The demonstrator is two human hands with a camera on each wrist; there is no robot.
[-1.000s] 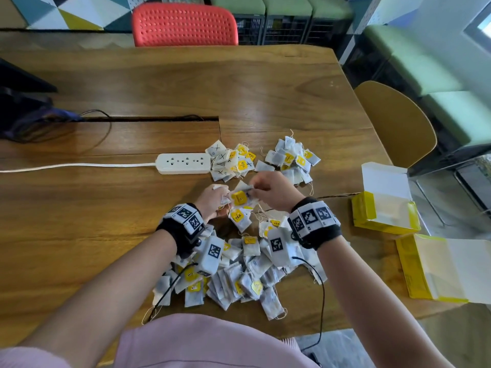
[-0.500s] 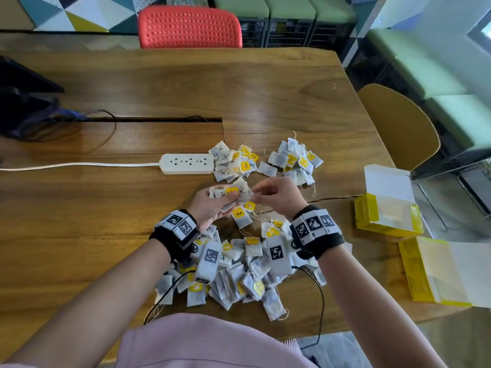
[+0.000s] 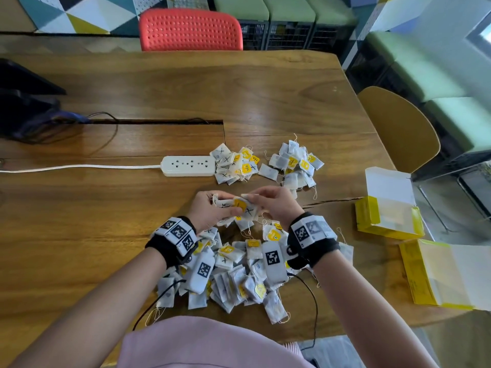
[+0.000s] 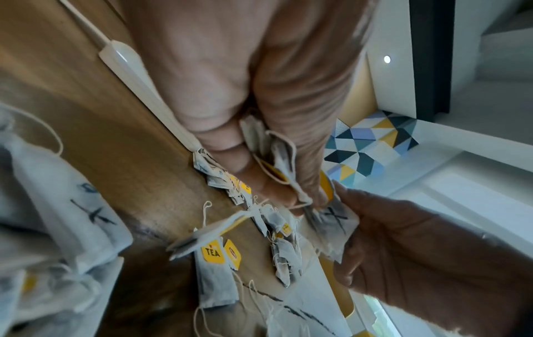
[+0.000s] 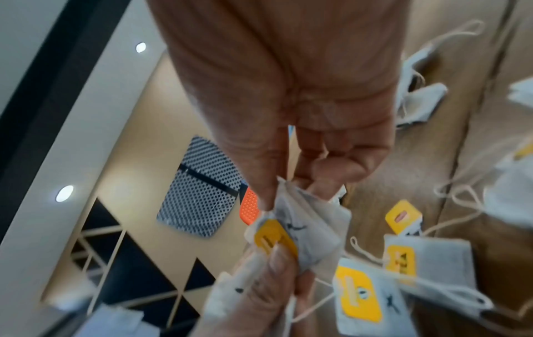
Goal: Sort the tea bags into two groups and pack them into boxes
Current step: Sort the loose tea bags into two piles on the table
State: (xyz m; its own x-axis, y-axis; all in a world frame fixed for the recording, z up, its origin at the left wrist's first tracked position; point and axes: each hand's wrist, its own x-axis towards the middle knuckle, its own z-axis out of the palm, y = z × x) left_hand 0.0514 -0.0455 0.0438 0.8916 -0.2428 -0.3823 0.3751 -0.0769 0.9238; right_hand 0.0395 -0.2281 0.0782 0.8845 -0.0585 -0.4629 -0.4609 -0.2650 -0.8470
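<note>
My left hand (image 3: 212, 211) grips a small bunch of X-marked tea bags (image 3: 225, 203) above the table; the left wrist view shows them clamped between thumb and fingers (image 4: 277, 164). My right hand (image 3: 271, 201) pinches the corner of one X-marked tea bag (image 3: 245, 207) with a yellow tag (image 5: 275, 239), which the left thumb also touches. A large unsorted heap of tea bags (image 3: 239, 272) lies under both wrists. Behind the hands sit two sorted piles: X-marked bags (image 3: 233, 164) and plain bags (image 3: 295, 166). Two open yellow boxes (image 3: 388, 205) (image 3: 446, 272) stand at the right.
A white power strip (image 3: 188, 166) with its cord lies just left of the X-marked pile. A dark device with cables (image 3: 24, 107) sits at the far left. A red chair (image 3: 190, 30) and a yellow chair (image 3: 398, 128) stand at the table's edges.
Both hands have lifted slightly off the heap and drawn together. The right hand now pinches a tea bag held against the left hand's bunch.
</note>
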